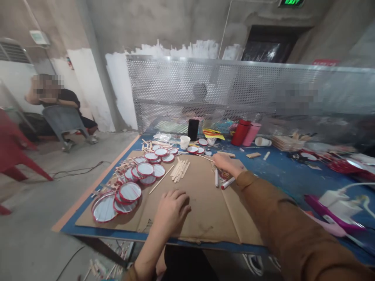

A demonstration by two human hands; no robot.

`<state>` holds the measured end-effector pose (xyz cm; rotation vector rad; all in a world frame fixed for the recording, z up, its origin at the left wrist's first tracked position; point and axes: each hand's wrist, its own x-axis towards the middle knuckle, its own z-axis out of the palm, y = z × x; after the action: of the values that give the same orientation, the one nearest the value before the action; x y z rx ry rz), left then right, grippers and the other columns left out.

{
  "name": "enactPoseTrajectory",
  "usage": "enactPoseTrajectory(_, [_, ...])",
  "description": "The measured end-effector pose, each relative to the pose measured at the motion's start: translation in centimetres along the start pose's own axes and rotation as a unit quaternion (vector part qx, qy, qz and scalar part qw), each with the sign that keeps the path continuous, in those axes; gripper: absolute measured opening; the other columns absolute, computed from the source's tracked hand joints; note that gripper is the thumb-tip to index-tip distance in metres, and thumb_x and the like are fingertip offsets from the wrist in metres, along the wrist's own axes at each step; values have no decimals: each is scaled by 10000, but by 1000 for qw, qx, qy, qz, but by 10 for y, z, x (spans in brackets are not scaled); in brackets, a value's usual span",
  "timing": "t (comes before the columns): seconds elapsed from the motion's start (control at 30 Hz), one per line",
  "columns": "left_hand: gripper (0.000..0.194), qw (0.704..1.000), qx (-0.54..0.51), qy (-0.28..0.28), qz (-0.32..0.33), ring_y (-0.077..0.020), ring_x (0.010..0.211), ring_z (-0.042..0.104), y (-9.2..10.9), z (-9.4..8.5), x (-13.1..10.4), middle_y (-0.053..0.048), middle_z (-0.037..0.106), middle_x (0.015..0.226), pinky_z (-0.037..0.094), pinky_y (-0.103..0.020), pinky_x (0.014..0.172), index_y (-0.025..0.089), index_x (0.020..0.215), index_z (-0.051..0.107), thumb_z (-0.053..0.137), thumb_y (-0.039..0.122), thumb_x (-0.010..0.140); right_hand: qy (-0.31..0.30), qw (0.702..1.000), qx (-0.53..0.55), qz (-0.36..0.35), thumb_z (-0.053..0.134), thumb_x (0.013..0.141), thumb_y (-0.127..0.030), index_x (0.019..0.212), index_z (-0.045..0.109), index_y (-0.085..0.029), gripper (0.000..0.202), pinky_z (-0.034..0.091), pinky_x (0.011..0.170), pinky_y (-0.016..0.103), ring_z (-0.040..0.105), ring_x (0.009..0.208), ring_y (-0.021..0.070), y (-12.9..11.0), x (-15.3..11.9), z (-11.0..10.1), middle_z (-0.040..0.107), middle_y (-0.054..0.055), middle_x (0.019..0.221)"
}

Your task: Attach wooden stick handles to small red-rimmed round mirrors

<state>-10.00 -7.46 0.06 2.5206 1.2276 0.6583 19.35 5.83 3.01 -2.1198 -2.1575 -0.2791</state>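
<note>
Sign (291,3), upper right, reads "EXIT"; right hand (226,164), right of centre, pinches thin stick (205,157); left hand (172,205), lower centre, fingers loosely apart over cardboard (208,207).

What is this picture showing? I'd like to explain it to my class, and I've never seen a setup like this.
There is no machine: a person works with two bare hands. This single picture comes from a camera worn on their head, looking forward and down. Cardboard lies on a blue table. Red-rimmed discs overlap toward the left; flat wooden sticks lie mid-cardboard. The left hand is over the cardboard, nothing visible in it. The right hand appears to hold a thin stick.
</note>
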Motion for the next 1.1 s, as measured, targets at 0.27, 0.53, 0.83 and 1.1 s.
enactPoseTrajectory(0.27, [196, 1000, 11, -1, 1, -235, 1105, 508, -1, 1, 0, -39, 621, 1151, 376, -386, 884, 255, 999, 633, 597, 295, 810, 26, 983, 3, -180, 513, 822, -150, 886, 662, -174, 163, 370, 820, 303, 548, 941, 217, -34, 5, -15, 669, 98, 966])
enactPoseTrajectory(0.53, [201, 1000, 22, -1, 13, -250, 1124, 502, -4, 4, 0, -47, 604, 1206, 372, -396, 894, 237, 1022, 626, 538, 291, 850, 83, 996, -19, 14, 403, 888, -191, 986, 618, -147, 240, 380, 748, 280, 574, 916, 207, 15, -29, -43, 657, 107, 1004])
enactPoseTrajectory(0.83, [194, 999, 31, 0, 18, -237, 1103, 516, -3, 1, -1, -42, 606, 1198, 380, -389, 882, 237, 1015, 626, 528, 285, 855, -110, 986, -109, 55, 501, 797, -176, 856, 695, -196, 204, 393, 674, 254, 634, 858, 213, 73, -74, -42, 701, 88, 894])
enactPoseTrajectory(1.1, [197, 999, 31, 1, 11, -233, 1096, 512, -4, 4, 0, -36, 605, 1194, 376, -386, 885, 245, 1020, 626, 542, 292, 849, -138, 984, -112, 17, 484, 817, -168, 944, 698, -222, 255, 408, 734, 261, 630, 916, 214, 65, -65, -22, 695, 99, 968])
